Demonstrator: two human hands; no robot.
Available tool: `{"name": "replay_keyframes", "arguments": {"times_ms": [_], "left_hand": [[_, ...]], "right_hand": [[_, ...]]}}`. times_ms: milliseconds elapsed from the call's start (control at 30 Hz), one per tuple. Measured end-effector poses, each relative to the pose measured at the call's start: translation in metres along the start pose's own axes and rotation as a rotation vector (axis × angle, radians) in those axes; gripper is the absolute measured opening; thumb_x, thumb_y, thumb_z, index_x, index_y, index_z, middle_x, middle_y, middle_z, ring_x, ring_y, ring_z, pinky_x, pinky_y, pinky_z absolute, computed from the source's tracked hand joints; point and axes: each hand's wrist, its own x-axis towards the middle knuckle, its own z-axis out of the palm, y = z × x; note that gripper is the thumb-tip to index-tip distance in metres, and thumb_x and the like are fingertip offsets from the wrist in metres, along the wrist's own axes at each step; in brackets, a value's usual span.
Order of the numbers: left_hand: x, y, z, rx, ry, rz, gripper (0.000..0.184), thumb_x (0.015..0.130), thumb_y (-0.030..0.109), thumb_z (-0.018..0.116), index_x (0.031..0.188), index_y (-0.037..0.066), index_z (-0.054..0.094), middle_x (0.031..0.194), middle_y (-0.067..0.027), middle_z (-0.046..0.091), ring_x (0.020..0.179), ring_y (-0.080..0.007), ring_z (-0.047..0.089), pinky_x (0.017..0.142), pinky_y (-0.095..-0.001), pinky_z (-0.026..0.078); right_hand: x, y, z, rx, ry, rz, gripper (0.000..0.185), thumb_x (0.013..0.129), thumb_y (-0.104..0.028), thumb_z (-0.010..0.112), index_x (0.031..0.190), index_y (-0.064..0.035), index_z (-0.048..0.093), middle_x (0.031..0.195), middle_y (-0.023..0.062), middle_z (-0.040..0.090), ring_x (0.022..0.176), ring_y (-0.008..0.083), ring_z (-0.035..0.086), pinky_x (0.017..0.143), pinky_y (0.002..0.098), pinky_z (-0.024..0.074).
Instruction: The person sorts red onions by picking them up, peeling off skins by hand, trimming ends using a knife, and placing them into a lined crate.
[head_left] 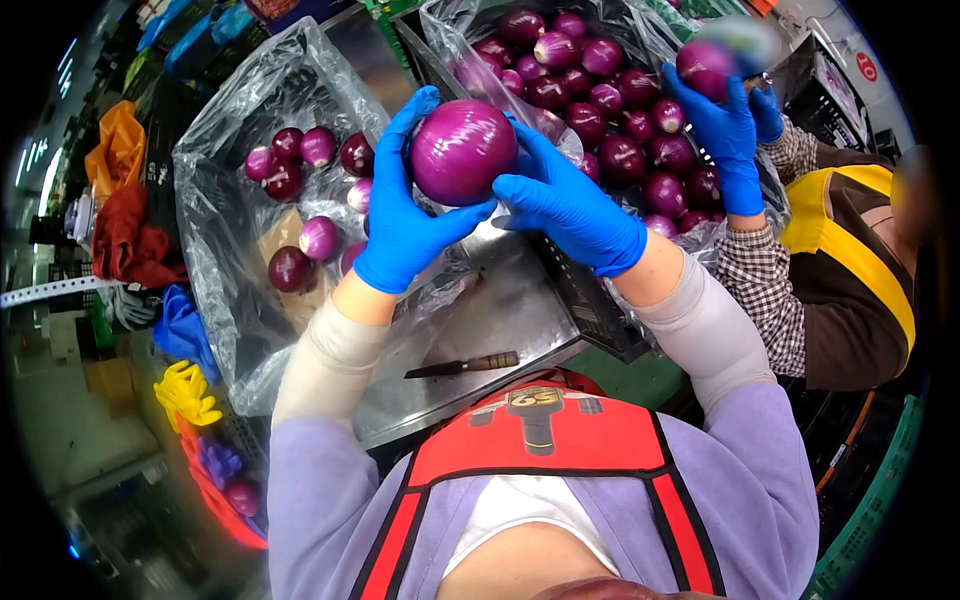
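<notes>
Left hand (405, 215): you cup the onion (464, 152) from its left, thumb bent in below it.
Right hand (585, 210): you grasp that onion from its right, thumb at its lower side.
Onion: held between your palms, with the left bag (225, 215) on one side and the right bag (450, 40) on the other.
Slip: glossy skin against smooth gloves (605, 230) could let it drop if one hand loosens.
Bags: the left has a few scattered onions (290, 270); the right is heaped, so careless dropping could bruise or spill some.
Knife (462, 365): lies on the metal table (510, 300) near your apron (580, 440); a dragging sleeve (325, 375) could catch it.
Neighbour: a co-worker's hand (725, 140) holds another onion (705, 70); reaching wide could bump it.
</notes>
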Motion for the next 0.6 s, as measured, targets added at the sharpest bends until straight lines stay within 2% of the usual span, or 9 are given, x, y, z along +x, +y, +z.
{"name": "replay_keyframes", "arguments": {"times_ms": [67, 133, 167, 300, 367, 400, 467, 500, 600], "left_hand": [[-0.001, 0.002, 0.002, -0.001, 0.019, -0.002, 0.099, 0.058, 0.016, 0.086, 0.140, 0.004, 0.031, 0.145, -0.0145, 0.034, 0.129, -0.0289, 0.041, 0.108, -0.0384, 0.036], [0.000, 0.000, 0.002, 0.240, -0.012, 0.173, 0.098, 0.058, 0.016, 0.085, 0.140, 0.004, 0.032, 0.145, -0.0154, 0.035, 0.130, -0.0313, 0.040, 0.108, -0.0394, 0.034], [0.000, -0.003, 0.002, 0.324, -0.052, 0.250, 0.105, 0.053, 0.014, 0.089, 0.139, 0.006, 0.030, 0.147, -0.0179, 0.029, 0.132, -0.0312, 0.037, 0.107, -0.0418, 0.036], [0.003, 0.005, 0.002, 0.398, -0.031, 0.290, 0.114, 0.050, 0.016, 0.091, 0.143, 0.005, 0.025, 0.149, -0.0160, 0.026, 0.128, -0.0298, 0.041, 0.105, -0.0411, 0.038], [0.003, 0.003, 0.000, 0.206, -0.029, 0.165, 0.124, 0.048, 0.023, 0.093, 0.146, 0.005, 0.020, 0.151, -0.0134, 0.023, 0.121, -0.0275, 0.046, 0.103, -0.0404, 0.040], [0.004, 0.002, -0.001, 0.207, -0.026, 0.163, 0.124, 0.048, 0.023, 0.093, 0.146, 0.005, 0.020, 0.151, -0.0134, 0.023, 0.121, -0.0275, 0.046, 0.103, -0.0404, 0.040], [0.006, -0.001, -0.003, 0.078, -0.017, 0.140, 0.119, 0.051, 0.042, 0.090, 0.144, 0.005, 0.027, 0.152, -0.0167, 0.020, 0.131, -0.0307, 0.037, 0.102, -0.0410, 0.039], [0.005, 0.000, -0.003, 0.080, -0.015, 0.138, 0.119, 0.051, 0.042, 0.090, 0.144, 0.005, 0.027, 0.152, -0.0167, 0.020, 0.131, -0.0307, 0.037, 0.102, -0.0410, 0.039], [0.006, 0.007, -0.002, -0.054, 0.018, -0.022, 0.117, 0.055, 0.056, 0.083, 0.145, 0.005, 0.026, 0.151, -0.0135, 0.023, 0.125, -0.0281, 0.042, 0.099, -0.0403, 0.041]], "right_hand": [[0.001, 0.001, 0.003, 0.019, -0.023, 0.007, 0.082, 0.081, -0.030, 0.072, 0.145, -0.0103, 0.025, 0.136, 0.0072, 0.043, 0.121, 0.0208, 0.047, 0.093, 0.0401, 0.0470], [0.002, -0.003, 0.006, 0.178, -0.115, -0.039, 0.076, 0.081, -0.025, 0.072, 0.142, -0.0087, 0.031, 0.131, 0.0100, 0.049, 0.117, 0.0217, 0.051, 0.094, 0.0413, 0.0478], [0.003, -0.003, 0.005, 0.178, -0.116, -0.039, 0.076, 0.081, -0.025, 0.072, 0.142, -0.0087, 0.031, 0.131, 0.0100, 0.049, 0.117, 0.0217, 0.051, 0.094, 0.0413, 0.0478], [0.002, -0.008, -0.006, 0.384, -0.287, -0.004, 0.068, 0.083, -0.022, 0.067, 0.140, -0.0073, 0.035, 0.133, 0.0118, 0.049, 0.119, 0.0241, 0.051, 0.097, 0.0442, 0.0464], [0.005, -0.003, -0.009, 0.450, -0.316, 0.008, 0.065, 0.085, -0.025, 0.062, 0.141, -0.0067, 0.034, 0.135, 0.0134, 0.047, 0.123, 0.0274, 0.049, 0.100, 0.0460, 0.0433], [0.006, 0.000, -0.011, 0.450, -0.318, 0.011, 0.065, 0.085, -0.025, 0.062, 0.141, -0.0067, 0.034, 0.135, 0.0134, 0.047, 0.123, 0.0274, 0.049, 0.100, 0.0460, 0.0433], [0.008, 0.003, -0.016, 0.572, -0.338, 0.070, 0.066, 0.084, -0.023, 0.063, 0.141, -0.0070, 0.034, 0.136, 0.0136, 0.046, 0.124, 0.0287, 0.048, 0.102, 0.0466, 0.0420], [0.008, 0.003, -0.018, 0.572, -0.339, 0.072, 0.066, 0.084, -0.023, 0.063, 0.141, -0.0070, 0.034, 0.136, 0.0136, 0.046, 0.124, 0.0287, 0.048, 0.102, 0.0466, 0.0420], [0.008, 0.001, -0.019, 0.548, -0.354, 0.069, 0.067, 0.084, -0.023, 0.063, 0.141, -0.0072, 0.033, 0.137, 0.0132, 0.045, 0.125, 0.0298, 0.047, 0.102, 0.0467, 0.0417]]}}
